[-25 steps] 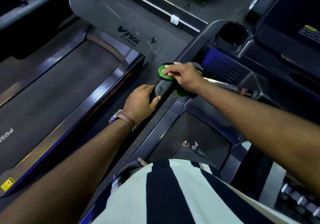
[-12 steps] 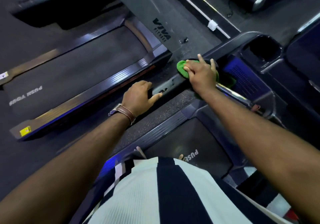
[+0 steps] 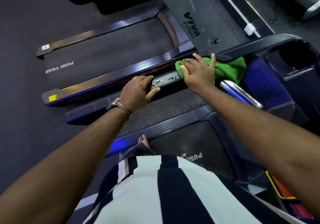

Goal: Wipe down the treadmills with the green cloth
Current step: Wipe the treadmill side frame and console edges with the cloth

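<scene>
Pressing the crumpled green cloth (image 3: pixel 226 69) flat-fingered onto the treadmill's dark left handrail (image 3: pixel 166 81) to wipe it, the right hand (image 3: pixel 197 74) works while the left hand (image 3: pixel 138 92) grips the rail's near end, likely for steadiness

Two treadmills, one on the left (image 3: pixel 107 50) and one underfoot (image 3: pixel 190 147), stand side by side on the dark floor (image 3: pixel 22 33).
</scene>
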A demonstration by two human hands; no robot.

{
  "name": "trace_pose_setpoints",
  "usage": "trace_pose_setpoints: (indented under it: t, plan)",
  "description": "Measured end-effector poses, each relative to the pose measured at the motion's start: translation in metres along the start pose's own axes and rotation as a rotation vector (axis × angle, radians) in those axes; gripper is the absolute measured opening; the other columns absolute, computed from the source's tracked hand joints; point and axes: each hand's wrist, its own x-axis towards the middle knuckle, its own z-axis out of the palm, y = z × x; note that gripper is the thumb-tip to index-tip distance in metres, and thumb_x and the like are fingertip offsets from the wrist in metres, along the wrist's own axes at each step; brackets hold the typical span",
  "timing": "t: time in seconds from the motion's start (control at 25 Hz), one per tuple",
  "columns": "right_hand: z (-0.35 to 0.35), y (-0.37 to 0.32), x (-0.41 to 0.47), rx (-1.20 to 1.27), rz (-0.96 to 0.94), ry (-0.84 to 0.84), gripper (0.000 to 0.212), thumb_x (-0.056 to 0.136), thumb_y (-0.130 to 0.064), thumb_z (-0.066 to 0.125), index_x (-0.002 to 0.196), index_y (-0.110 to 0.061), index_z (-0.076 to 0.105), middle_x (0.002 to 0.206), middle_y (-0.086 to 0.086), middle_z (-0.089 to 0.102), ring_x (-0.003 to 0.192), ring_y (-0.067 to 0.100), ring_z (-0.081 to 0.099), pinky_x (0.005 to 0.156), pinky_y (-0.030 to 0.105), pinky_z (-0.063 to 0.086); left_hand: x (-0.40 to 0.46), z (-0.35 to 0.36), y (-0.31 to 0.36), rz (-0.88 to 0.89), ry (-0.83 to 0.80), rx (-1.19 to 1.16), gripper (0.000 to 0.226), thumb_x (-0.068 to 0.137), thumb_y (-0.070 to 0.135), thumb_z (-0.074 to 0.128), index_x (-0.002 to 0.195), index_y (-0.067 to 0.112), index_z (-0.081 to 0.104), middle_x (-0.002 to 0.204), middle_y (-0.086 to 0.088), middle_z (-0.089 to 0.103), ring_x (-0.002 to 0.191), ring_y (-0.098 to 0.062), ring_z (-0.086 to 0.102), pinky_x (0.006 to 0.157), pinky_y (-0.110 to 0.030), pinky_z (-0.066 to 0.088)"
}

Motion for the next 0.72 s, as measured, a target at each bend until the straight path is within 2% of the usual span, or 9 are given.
trace_pose_setpoints:
  t: [0.12, 0.24, 0.28, 0.36, 0.44, 0.52, 0.6, 0.64, 0.72]
  plan:
    - [0.014, -0.048, -0.020, 0.019, -0.277, -0.006, 0.041, 0.099, -0.045, 0.032, 0.132, -0.039, 0.055, 0.136, -0.017, 0.056, 0.133, 0.015, 0.046, 0.112, 0.063, 0.014, -0.009, -0.001, -0.002, -0.010, 0.033, 0.045, 0.062, 0.086, 0.058, 0.050, 0.123, 0.010, 0.058, 0.110, -0.011, 0.066, 0.094, -0.031, 0.060, 0.079, -0.040, 0.051]
    - [0.007, -0.023, -0.009, -0.050, -0.565, -0.138, 0.048, 0.100, -0.050, 0.023, 0.145, -0.042, 0.037, 0.151, -0.017, 0.040, 0.139, 0.014, 0.038, 0.112, 0.058, 0.018, -0.021, -0.005, -0.014, -0.050, 0.040, 0.087, 0.066, 0.085, 0.063, 0.046, 0.121, 0.010, 0.060, 0.109, -0.011, 0.067, 0.094, -0.032, 0.061, 0.080, -0.040, 0.051]
    - [0.005, -0.008, 0.000, -0.069, -0.593, -0.151, 0.049, 0.099, -0.052, 0.022, 0.146, -0.043, 0.034, 0.152, -0.016, 0.038, 0.140, 0.014, 0.037, 0.112, 0.058, 0.019, -0.026, -0.006, -0.018, -0.054, 0.034, 0.088, 0.067, 0.085, 0.063, 0.045, 0.124, 0.010, 0.059, 0.113, -0.011, 0.066, 0.098, -0.031, 0.061, 0.083, -0.040, 0.050]
    - [0.008, 0.003, 0.003, -0.060, -0.442, -0.115, 0.048, 0.099, -0.052, 0.022, 0.143, -0.044, 0.039, 0.150, -0.015, 0.043, 0.140, 0.016, 0.037, 0.111, 0.062, 0.018, -0.033, -0.005, -0.022, -0.052, 0.018, 0.072, 0.066, 0.086, 0.059, 0.045, 0.130, 0.009, 0.055, 0.122, -0.011, 0.063, 0.105, -0.031, 0.059, 0.089, -0.039, 0.048]
    - [0.017, -0.028, -0.014, -0.020, -0.252, -0.017, 0.044, 0.099, -0.048, 0.027, 0.140, -0.044, 0.044, 0.147, -0.016, 0.045, 0.140, 0.017, 0.037, 0.111, 0.066, 0.013, -0.037, -0.003, -0.019, -0.055, 0.032, 0.065, 0.063, 0.087, 0.053, 0.047, 0.131, 0.008, 0.054, 0.124, -0.012, 0.062, 0.105, -0.032, 0.059, 0.090, -0.039, 0.047]
    - [0.032, -0.065, -0.040, -0.014, -0.385, 0.051, 0.045, 0.100, -0.045, 0.034, 0.144, -0.043, 0.039, 0.154, -0.015, 0.036, 0.144, 0.018, 0.030, 0.111, 0.066, 0.010, -0.037, -0.001, -0.016, -0.045, 0.060, 0.059, 0.060, 0.087, 0.047, 0.051, 0.130, 0.007, 0.055, 0.122, -0.013, 0.063, 0.102, -0.033, 0.059, 0.089, -0.039, 0.047]
    - [0.045, -0.058, -0.054, -0.039, -0.477, 0.101, 0.050, 0.099, -0.041, 0.041, 0.148, -0.042, 0.033, 0.160, -0.010, 0.024, 0.148, 0.020, 0.022, 0.113, 0.064, 0.010, -0.036, 0.000, -0.020, 0.001, 0.055, 0.047, 0.058, 0.088, 0.045, 0.052, 0.132, 0.007, 0.053, 0.123, -0.013, 0.062, 0.102, -0.033, 0.059, 0.090, -0.039, 0.048]
    - [0.050, -0.048, -0.057, -0.001, -0.356, 0.150, 0.053, 0.098, -0.038, 0.044, 0.149, -0.041, 0.030, 0.162, -0.005, 0.017, 0.149, 0.023, 0.016, 0.114, 0.062, 0.010, -0.036, 0.000, -0.023, 0.027, 0.050, 0.053, 0.059, 0.089, 0.045, 0.051, 0.133, 0.007, 0.052, 0.124, -0.013, 0.061, 0.102, -0.033, 0.059, 0.090, -0.039, 0.048]
    - [0.059, -0.043, -0.060, 0.237, 0.078, 0.272, 0.061, 0.096, -0.026, 0.047, 0.152, -0.034, 0.026, 0.163, 0.012, 0.005, 0.150, 0.034, 0.001, 0.115, 0.053, 0.016, -0.035, 0.000, -0.031, 0.072, 0.055, 0.077, 0.059, 0.091, 0.048, 0.049, 0.135, 0.008, 0.051, 0.125, -0.013, 0.061, 0.102, -0.033, 0.059, 0.089, -0.039, 0.048]
